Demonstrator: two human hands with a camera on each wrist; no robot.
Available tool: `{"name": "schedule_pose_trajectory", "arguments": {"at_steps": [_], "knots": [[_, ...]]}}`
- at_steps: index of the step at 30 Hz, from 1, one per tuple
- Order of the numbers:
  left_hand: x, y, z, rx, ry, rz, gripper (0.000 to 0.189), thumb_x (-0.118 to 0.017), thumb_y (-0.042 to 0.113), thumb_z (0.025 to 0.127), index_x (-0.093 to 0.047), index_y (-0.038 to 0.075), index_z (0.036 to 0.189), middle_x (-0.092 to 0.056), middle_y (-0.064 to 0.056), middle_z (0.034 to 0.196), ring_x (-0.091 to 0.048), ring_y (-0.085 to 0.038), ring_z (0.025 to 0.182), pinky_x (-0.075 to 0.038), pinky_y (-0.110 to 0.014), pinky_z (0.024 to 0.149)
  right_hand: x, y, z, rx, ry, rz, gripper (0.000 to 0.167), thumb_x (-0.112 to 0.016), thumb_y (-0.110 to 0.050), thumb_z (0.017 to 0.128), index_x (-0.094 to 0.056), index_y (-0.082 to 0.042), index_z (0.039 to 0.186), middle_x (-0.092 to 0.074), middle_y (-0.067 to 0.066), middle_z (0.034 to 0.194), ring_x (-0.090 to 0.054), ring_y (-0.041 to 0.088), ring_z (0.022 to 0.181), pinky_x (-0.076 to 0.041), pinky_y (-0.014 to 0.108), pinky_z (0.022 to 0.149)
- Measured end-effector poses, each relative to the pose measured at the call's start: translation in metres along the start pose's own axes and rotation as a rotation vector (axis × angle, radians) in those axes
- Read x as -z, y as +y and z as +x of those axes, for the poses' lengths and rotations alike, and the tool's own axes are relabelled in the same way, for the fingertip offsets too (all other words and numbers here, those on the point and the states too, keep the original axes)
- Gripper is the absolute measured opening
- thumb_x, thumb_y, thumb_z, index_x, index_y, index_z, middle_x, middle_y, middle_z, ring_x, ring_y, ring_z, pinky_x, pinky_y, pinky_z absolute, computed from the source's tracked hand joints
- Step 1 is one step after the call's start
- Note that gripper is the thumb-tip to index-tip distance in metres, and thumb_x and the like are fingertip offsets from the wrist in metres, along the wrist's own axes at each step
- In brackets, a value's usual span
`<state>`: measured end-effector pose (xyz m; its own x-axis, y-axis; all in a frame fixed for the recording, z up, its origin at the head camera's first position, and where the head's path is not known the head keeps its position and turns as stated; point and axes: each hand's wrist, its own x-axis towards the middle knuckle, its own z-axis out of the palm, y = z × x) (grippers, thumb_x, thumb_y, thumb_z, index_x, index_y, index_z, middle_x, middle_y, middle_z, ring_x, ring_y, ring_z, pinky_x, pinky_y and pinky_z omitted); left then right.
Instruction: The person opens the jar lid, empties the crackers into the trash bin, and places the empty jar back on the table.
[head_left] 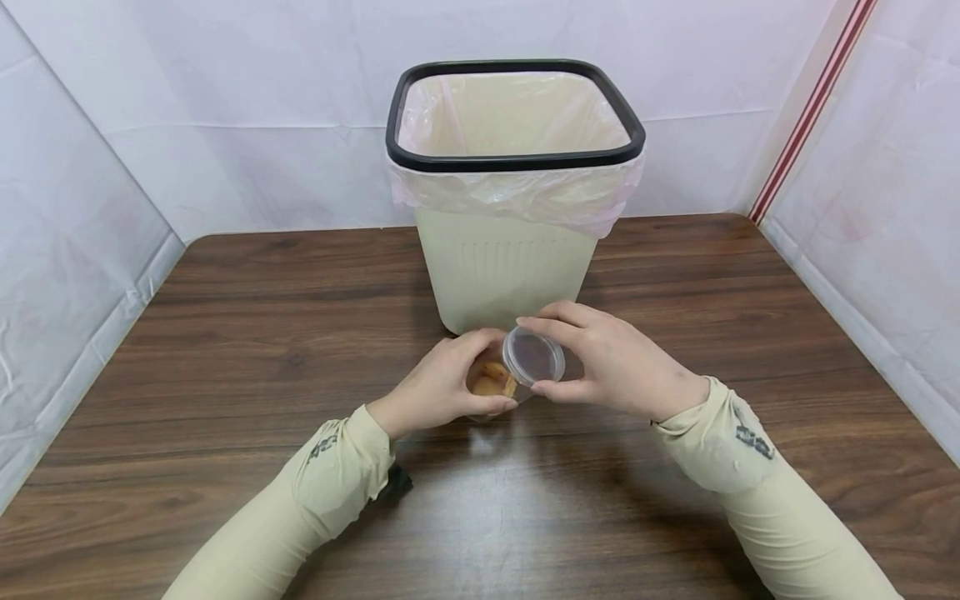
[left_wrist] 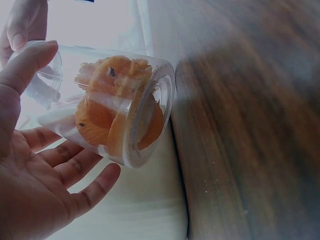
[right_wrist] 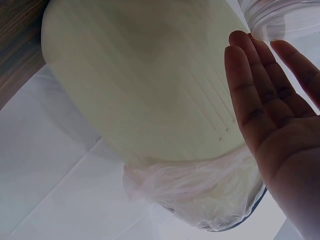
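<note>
A clear plastic jar [left_wrist: 112, 102] with orange peel [left_wrist: 102, 125] inside stands on the table, its base at the wood. My left hand [head_left: 450, 379] grips the jar's upper part between thumb and fingers. In my right hand [head_left: 607, 358] is a clear round lid [head_left: 534, 356], pinched by its rim between thumb and fingers. The lid tilts at the right side of the jar's mouth; whether the two touch, I cannot tell. Only the lid's edge shows in the right wrist view, above the fingertips [right_wrist: 240, 37].
Just behind the hands a cream waste bin [head_left: 510, 267] stands on the dark wooden table [head_left: 300, 333], lined with a thin pinkish bag [head_left: 517, 192] under a black rim [head_left: 517, 162]. A small dark object [head_left: 397, 482] lies beside the left sleeve. White sheeting [head_left: 247, 125] surrounds the table.
</note>
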<state>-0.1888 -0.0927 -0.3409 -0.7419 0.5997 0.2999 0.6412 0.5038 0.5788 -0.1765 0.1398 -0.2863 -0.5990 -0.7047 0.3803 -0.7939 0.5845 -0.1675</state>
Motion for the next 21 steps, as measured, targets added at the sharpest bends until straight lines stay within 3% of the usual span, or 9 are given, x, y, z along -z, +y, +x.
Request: {"name": "schedule_pose_trajectory", "arguments": {"at_steps": [21], "knots": [[-0.0007, -0.0014, -0.0001, -0.006, -0.005, -0.007, 0.062, -0.082, 0.03, 0.075, -0.055, 0.009, 0.126, -0.066, 0.0, 0.115, -0.062, -0.01, 0.101, -0.05, -0.03, 0.089, 0.0009, 0.0036, 0.0, 0.108, 0.012, 0.029, 0.06, -0.079, -0.021, 0.075, -0.059, -0.005, 0.129, -0.061, 0.008, 0.124, -0.059, 0.021, 0.113, -0.049, 0.035, 0.096]]}}
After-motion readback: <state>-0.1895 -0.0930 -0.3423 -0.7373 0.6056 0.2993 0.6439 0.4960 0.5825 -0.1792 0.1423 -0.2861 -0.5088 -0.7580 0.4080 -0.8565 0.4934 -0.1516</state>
